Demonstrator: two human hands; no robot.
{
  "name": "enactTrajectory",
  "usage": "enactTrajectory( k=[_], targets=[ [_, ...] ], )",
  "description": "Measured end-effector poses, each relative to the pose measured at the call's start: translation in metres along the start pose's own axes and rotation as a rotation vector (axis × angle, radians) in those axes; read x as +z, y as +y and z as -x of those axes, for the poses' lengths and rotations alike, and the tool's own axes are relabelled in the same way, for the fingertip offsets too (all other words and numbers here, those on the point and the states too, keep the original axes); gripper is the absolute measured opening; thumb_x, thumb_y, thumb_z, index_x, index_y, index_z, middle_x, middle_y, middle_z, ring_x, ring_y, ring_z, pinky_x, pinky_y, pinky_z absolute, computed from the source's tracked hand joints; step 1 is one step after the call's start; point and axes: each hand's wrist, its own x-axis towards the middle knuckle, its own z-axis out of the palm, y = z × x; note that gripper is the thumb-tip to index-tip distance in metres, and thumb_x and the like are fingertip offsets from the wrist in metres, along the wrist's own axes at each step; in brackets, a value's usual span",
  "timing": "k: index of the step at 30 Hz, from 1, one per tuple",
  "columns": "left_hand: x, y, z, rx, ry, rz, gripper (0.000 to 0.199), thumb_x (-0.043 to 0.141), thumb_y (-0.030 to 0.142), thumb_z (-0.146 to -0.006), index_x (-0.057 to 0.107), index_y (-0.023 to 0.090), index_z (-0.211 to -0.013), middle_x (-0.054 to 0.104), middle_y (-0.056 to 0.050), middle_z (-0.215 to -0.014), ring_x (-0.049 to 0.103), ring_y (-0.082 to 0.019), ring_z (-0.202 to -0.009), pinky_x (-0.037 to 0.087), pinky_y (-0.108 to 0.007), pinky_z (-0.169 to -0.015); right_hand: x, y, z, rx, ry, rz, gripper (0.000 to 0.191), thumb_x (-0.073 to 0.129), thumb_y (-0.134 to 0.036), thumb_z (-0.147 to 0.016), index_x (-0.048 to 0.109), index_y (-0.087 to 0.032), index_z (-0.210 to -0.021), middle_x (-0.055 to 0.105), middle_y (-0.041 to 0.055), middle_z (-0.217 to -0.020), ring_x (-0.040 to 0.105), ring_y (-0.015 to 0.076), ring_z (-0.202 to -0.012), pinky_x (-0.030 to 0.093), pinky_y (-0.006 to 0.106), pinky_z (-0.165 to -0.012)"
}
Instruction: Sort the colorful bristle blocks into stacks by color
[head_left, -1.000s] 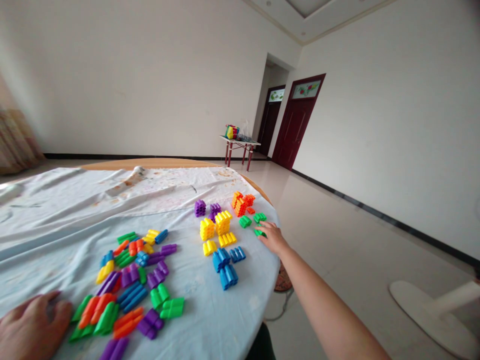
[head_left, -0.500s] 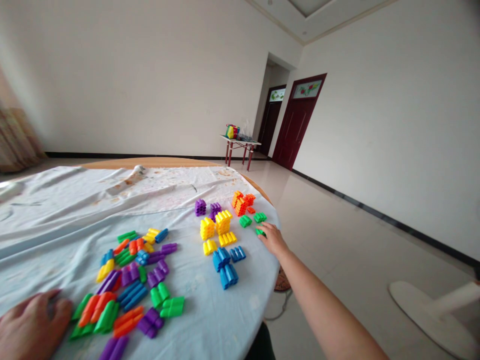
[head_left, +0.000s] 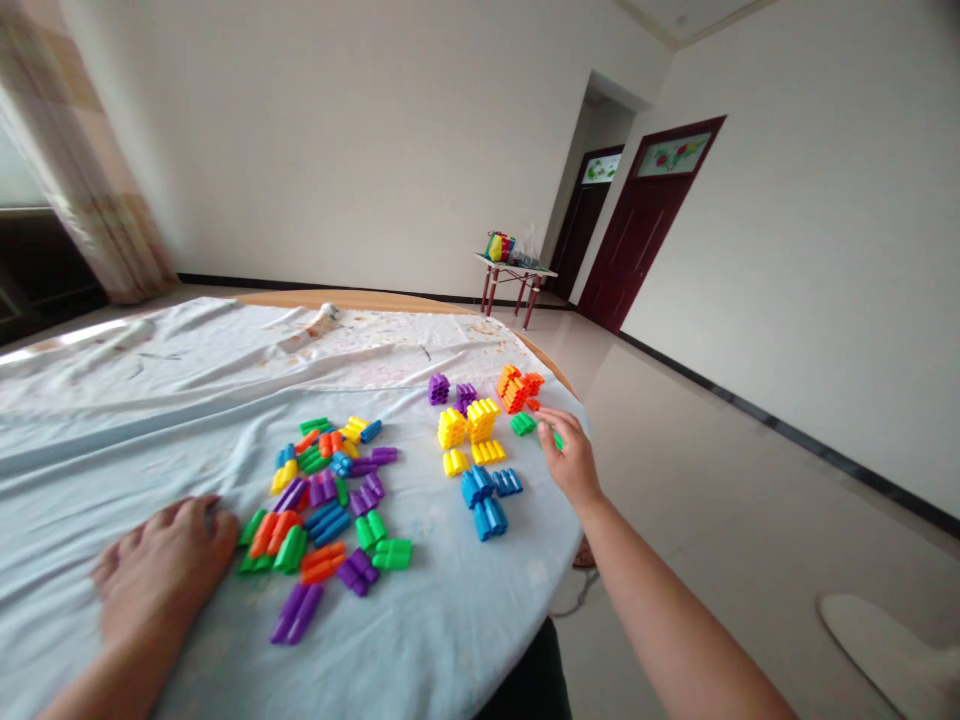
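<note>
My left hand (head_left: pixel 165 560) lies flat on the cloth with its fingers spread, beside the left edge of a pile of loose toy blocks. Nearest to it are green blocks and an orange block (head_left: pixel 274 535). My right hand (head_left: pixel 571 455) reaches over the right side of the table, fingers stretched forward and thumb apart. A green block (head_left: pixel 557 439) shows between thumb and fingers, partly covered; I see no firm grip on it. Another green block (head_left: pixel 523 424) lies just left of the fingertips, and joined orange blocks (head_left: pixel 517 388) stand behind them.
Sorted groups stand left of my right hand: yellow blocks (head_left: pixel 480 422), blue blocks (head_left: pixel 487 500) and purple blocks (head_left: pixel 439 389). A rumpled cloth (head_left: pixel 210 370) covers the round table. A small table (head_left: pixel 517 268) stands far back. A white round base (head_left: pixel 885 640) is on the floor at right.
The view has shifted, so the scene sits further right and higher. My right hand has moved forward, over the green blocks and close to the orange ones. My left hand stays beside the pile.
</note>
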Motion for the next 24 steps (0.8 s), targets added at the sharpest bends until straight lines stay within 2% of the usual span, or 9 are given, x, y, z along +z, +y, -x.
enactTrajectory(
  k=[2, 6, 9, 11, 13, 18, 20, 24],
  targets=[
    [-0.006, 0.005, 0.004, -0.013, -0.026, -0.027, 0.054, 0.023, 0.047, -0.085, 0.051, 0.02, -0.123, 0.049, -0.013, -0.13, 0.043, -0.032, -0.118, 0.028, -0.044, -0.102, 0.011, -0.036, 0.002, -0.039, -0.092, -0.111, 0.023, 0.045, -0.026, -0.091, 0.063, -0.021, -0.104, 0.064, 0.0089, -0.105, 0.057, 0.0203, -0.104, 0.046, 0.041, -0.095],
    [-0.015, 0.012, 0.011, -0.023, -0.03, -0.013, 0.052, 0.024, 0.044, -0.086, 0.051, 0.019, -0.123, 0.049, -0.013, -0.13, 0.043, -0.032, -0.119, 0.027, -0.045, -0.102, 0.04, -0.101, 0.02, -0.078, -0.412, -0.331, 0.018, 0.051, -0.022, -0.088, 0.064, -0.021, -0.1, 0.066, 0.0055, -0.099, 0.059, 0.0169, -0.098, 0.047, 0.033, -0.091],
    [-0.016, 0.013, 0.012, -0.022, -0.016, 0.016, 0.051, 0.026, 0.042, -0.086, 0.052, 0.018, -0.122, 0.05, -0.014, -0.13, 0.043, -0.033, -0.119, 0.028, -0.045, -0.102, 0.06, -0.13, 0.035, -0.12, -0.662, -0.388, 0.019, 0.062, -0.023, -0.082, 0.065, -0.02, -0.101, 0.067, 0.0052, -0.099, 0.059, 0.0172, -0.098, 0.046, 0.032, -0.091],
    [-0.015, 0.013, 0.012, -0.02, -0.01, 0.026, 0.05, 0.026, 0.042, -0.086, 0.053, 0.018, -0.121, 0.05, -0.015, -0.129, 0.043, -0.033, -0.118, 0.028, -0.046, -0.102, 0.07, -0.139, 0.043, -0.134, -0.769, -0.384, 0.026, 0.067, -0.024, -0.078, 0.065, -0.018, -0.103, 0.067, 0.0064, -0.101, 0.058, 0.0186, -0.1, 0.045, 0.032, -0.092],
    [-0.013, 0.012, 0.012, -0.016, 0.002, 0.033, 0.05, 0.026, 0.042, -0.086, 0.054, 0.018, -0.12, 0.051, -0.015, -0.128, 0.043, -0.033, -0.118, 0.028, -0.046, -0.102, 0.08, -0.144, 0.047, -0.108, -0.808, -0.36, 0.029, 0.068, -0.023, -0.076, 0.064, -0.016, -0.104, 0.066, 0.0075, -0.101, 0.058, 0.0195, -0.101, 0.044, 0.033, -0.092],
    [-0.013, 0.012, 0.014, -0.007, 0.029, 0.062, 0.05, 0.027, 0.042, -0.085, 0.055, 0.017, -0.119, 0.052, -0.016, -0.127, 0.043, -0.034, -0.118, 0.028, -0.048, -0.102, 0.104, -0.151, 0.051, -0.019, -0.769, -0.248, 0.027, 0.065, -0.02, -0.076, 0.064, -0.016, -0.103, 0.066, 0.0082, -0.098, 0.057, 0.021, -0.099, 0.045, 0.034, -0.09],
    [-0.015, 0.013, 0.015, -0.01, 0.024, 0.066, 0.05, 0.027, 0.041, -0.085, 0.055, 0.017, -0.119, 0.052, -0.015, -0.127, 0.043, -0.033, -0.118, 0.029, -0.048, -0.102, 0.111, -0.154, 0.051, -0.024, -0.769, -0.231, 0.027, 0.066, -0.02, -0.075, 0.065, -0.017, -0.102, 0.066, 0.0076, -0.097, 0.058, 0.0216, -0.097, 0.045, 0.035, -0.089],
    [-0.018, 0.014, 0.017, -0.013, 0.028, 0.056, 0.051, 0.026, 0.042, -0.086, 0.055, 0.017, -0.119, 0.053, -0.014, -0.126, 0.044, -0.032, -0.118, 0.028, -0.047, -0.103, 0.118, -0.157, 0.051, -0.079, -0.776, -0.335, 0.03, 0.062, -0.01, -0.071, 0.064, -0.021, -0.099, 0.065, 0.0032, -0.097, 0.058, 0.0179, -0.096, 0.045, 0.031, -0.089]
  ],
)
